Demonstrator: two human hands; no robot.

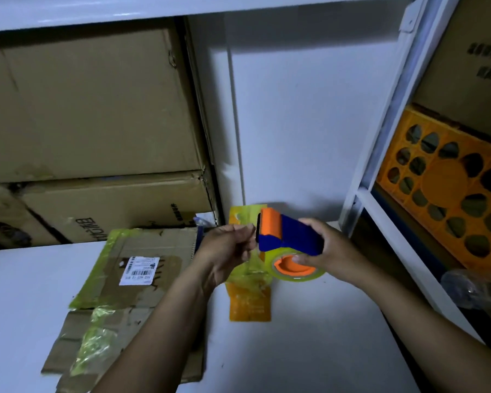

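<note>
"Looking down through the head camera, I have the blue and orange plastic tape dispenser (289,234) up in the air, just above the white table (309,341), between both hands. Do you read it the same?"

"I do. What is the right one doing?"

"The right hand (328,251) is wrapped round the blue handle, its thumb pressed on the orange hub of the yellowish clear tape roll (295,278). I judge the thumb sits there as a brake, so the roll does not spin while tape is drawn off."

"And the left?"

"The left hand (224,248) has its fingers curled and pinches at the dispenser's front, right by the orange roller. I take that as reaching for the loose end of the tape. Whether the fingertips already have it I cannot tell, because that spot is blurred."

"What would the tape be for?"

"Under the dispenser a flat orange and yellow plastic pouch (248,304) lies on the table. Just left of it is a flattened brown cardboard sheet (153,242) with yellow-green tape strips and a white shipping label (141,270). I would guess one of those is the target, which is why the tool hangs over them."

"Anything close by?"

"Stacked brown cardboard boxes (91,109) stand behind on the left, well apart. A white metal shelf post (380,131) stands near the right hand, with an orange perforated plastic crate (442,188) beyond it. The dispenser is held between boxes and post, which I think leaves room to pull."
</note>
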